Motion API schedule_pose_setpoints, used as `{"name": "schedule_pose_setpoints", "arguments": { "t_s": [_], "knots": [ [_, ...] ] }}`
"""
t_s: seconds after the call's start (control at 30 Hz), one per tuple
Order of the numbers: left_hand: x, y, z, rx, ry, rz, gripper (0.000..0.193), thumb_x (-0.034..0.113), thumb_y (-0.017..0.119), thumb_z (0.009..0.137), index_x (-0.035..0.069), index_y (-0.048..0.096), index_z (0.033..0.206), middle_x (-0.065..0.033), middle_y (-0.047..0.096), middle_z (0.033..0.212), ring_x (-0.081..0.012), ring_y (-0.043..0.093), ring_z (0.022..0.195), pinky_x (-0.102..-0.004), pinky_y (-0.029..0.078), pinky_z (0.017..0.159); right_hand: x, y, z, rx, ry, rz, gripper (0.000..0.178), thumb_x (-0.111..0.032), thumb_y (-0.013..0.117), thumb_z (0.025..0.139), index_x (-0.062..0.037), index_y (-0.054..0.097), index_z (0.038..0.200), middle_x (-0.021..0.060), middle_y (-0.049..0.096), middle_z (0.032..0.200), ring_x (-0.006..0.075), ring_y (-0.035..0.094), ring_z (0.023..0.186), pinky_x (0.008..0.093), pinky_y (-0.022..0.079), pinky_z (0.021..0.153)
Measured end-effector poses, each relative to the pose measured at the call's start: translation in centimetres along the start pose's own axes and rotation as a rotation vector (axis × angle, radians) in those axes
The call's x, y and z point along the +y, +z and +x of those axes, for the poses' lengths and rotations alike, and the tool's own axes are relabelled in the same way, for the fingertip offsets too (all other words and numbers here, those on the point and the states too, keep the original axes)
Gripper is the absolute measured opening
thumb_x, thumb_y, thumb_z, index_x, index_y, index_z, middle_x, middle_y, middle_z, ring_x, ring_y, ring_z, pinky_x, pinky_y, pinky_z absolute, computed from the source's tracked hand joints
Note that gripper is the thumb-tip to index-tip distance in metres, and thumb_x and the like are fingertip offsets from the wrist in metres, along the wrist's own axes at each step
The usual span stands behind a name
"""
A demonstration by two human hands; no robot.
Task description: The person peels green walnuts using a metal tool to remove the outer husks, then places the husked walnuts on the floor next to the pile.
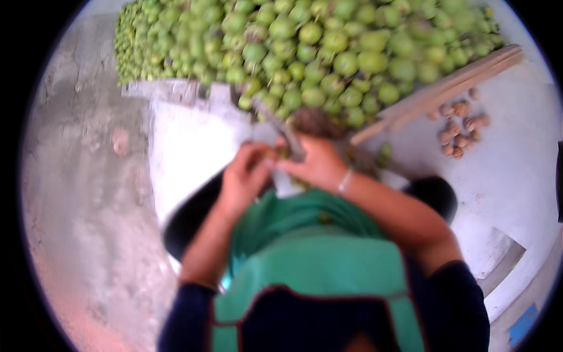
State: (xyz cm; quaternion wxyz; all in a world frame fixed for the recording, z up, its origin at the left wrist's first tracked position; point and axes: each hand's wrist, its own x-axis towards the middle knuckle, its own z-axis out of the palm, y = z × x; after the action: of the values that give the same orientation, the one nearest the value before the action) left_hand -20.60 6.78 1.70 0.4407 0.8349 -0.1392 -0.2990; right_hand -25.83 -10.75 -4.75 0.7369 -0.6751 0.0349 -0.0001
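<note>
My right hand is wrapped round a knife, whose long grey blade points up and to the left. Close against it, my left hand has its fingers curled in a pinch. Between the hands shows a bit of a green-husked walnut, mostly covered by fingers and blurred. Just beyond the knife lies a brown clump, too smeared to make out. Both hands are above my lap, over a green apron.
A large heap of green-husked walnuts spreads across the far side. A wooden plank borders it at the right. Several brown shelled walnuts lie on the pale floor beyond the plank. A blue piece sits at the lower right.
</note>
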Motion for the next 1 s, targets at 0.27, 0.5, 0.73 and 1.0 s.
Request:
{"name": "schedule_pose_setpoints", "arguments": {
  "t_s": [0.27,0.5,0.73,1.0],
  "knots": [
    [0.1,0.0,0.8,0.197,0.081,-0.14,0.02,0.017,0.049,0.092,0.001,0.049,0.105,-0.0044,0.057,0.09,-0.0072,0.046,0.067,-0.0201,0.039,0.06,-1.3,-1.2,0.2,-0.113,0.004,-0.187,0.051,-0.037,0.071,0.068,-0.0022,0.057,0.103,0.0182,0.061,0.091,0.0334,0.06,0.084,0.0381,0.047,0.076],
    [0.2,0.2,1.1,0.066,-0.158,-0.338,0.024,0.021,0.053,0.091,0.001,0.052,0.105,-0.0027,0.058,0.087,-0.0069,0.049,0.067,-0.019,0.041,0.06,-1.7,-2.1,0.8,-0.024,-0.181,-0.296,0.052,-0.035,0.072,0.067,-0.0032,0.057,0.106,0.0164,0.057,0.093,0.0328,0.056,0.087,0.0388,0.045,0.078],
    [5.5,3.1,4.4,-0.051,-0.158,-0.43,0.026,0.023,0.053,0.091,0.003,0.052,0.108,-0.0031,0.057,0.09,-0.0102,0.053,0.076,-0.0217,0.044,0.064,-5.7,-6.8,1.8,-0.013,-0.107,-0.349,0.027,-0.023,0.066,0.07,-0.0062,0.061,0.09,0.0138,0.059,0.083,0.0317,0.058,0.08,0.0394,0.047,0.072],
    [12.3,13.9,13.3,-0.316,0.153,-0.379,0.019,0.014,0.058,0.087,0.005,0.056,0.104,-0.0015,0.059,0.088,-0.009,0.056,0.074,-0.0225,0.045,0.063,-7.4,-26.6,-3.2,1.048,-0.037,-0.44,0.023,-0.016,0.065,0.074,-0.0026,0.06,0.091,0.0108,0.065,0.081,0.021,0.062,0.073,0.032,0.049,0.068]
  ]
}}
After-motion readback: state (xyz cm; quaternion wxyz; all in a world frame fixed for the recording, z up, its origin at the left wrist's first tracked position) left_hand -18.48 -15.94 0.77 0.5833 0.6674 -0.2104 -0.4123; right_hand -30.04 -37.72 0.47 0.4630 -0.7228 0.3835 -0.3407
